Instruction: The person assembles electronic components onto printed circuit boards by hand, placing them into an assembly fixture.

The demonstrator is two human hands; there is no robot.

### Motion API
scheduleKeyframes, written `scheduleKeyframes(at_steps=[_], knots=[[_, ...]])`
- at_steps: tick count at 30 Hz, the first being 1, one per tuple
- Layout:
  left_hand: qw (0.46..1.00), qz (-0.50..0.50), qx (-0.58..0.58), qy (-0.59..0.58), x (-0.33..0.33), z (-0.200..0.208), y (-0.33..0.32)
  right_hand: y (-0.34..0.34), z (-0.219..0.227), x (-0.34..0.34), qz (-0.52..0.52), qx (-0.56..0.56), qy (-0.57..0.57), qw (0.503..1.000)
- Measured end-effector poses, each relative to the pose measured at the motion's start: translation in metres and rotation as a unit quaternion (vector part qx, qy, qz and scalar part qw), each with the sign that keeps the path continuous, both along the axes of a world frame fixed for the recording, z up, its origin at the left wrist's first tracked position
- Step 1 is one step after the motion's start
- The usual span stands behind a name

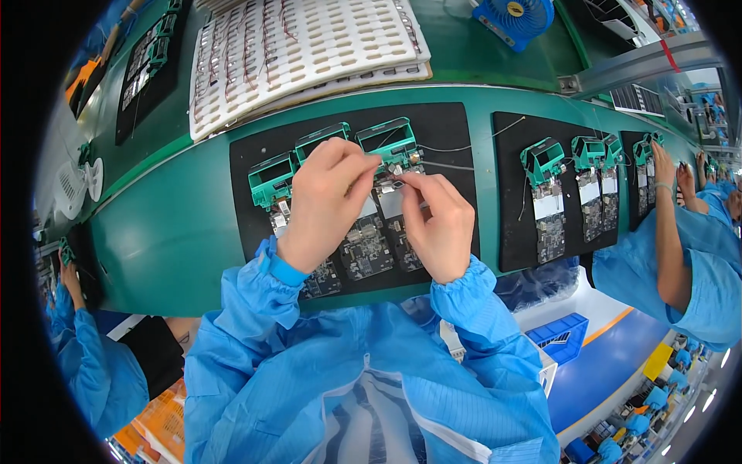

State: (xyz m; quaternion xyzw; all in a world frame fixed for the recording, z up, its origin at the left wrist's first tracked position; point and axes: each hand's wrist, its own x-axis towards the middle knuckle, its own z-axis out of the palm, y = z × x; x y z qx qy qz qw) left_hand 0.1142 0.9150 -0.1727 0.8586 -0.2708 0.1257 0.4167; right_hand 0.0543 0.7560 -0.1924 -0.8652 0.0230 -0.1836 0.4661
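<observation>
Three circuit boards (365,249) lie side by side on a black mat (452,131), each with a green plastic frame (384,136) at its far end. My left hand (326,203) is above the middle board, thumb and fingertips pinched together beside the near edge of the right-hand frame. Close by on the right, my right hand (443,223) is also pinched, fingertips low over where that frame meets its board. What is between the fingertips of either hand is too small to make out. My palms hide parts of the boards and frames. A thin grey cable (450,166) runs rightward from the right-hand frame.
To the right, another black mat (512,240) carries more framed boards (550,232). White foam trays (309,54) with small wired parts stand at the back, near a blue fan (516,19). Co-workers in blue sit on both sides, one with a hand (665,166) at the bench.
</observation>
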Motion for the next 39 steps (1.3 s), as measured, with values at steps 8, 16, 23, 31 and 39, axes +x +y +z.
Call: scheduleKeyframes(at_steps=[8, 16, 23, 31, 39], knots=[[0.927, -0.035, 0.305, -0.217, -0.014, 0.015, 0.003, 0.002, 0.010, -0.007, -0.028, 0.225, 0.010, 0.974], [0.994, -0.053, 0.095, -0.015, -0.022, 0.026, 0.023, 0.008, 0.028, -0.023, 0.095, 0.407, 0.191, 0.888], [0.983, -0.030, -0.116, 0.141, -0.030, 0.028, 0.059, 0.034, 0.033, -0.017, 0.163, 0.413, 0.221, 0.869], [0.993, 0.057, -0.048, 0.091, -0.003, 0.017, 0.063, 0.061, 0.020, 0.017, 0.119, -0.021, 0.012, 0.993], [0.997, 0.055, 0.030, -0.046, 0.001, 0.009, 0.060, 0.062, 0.020, 0.018, 0.104, -0.068, 0.044, 0.991]])
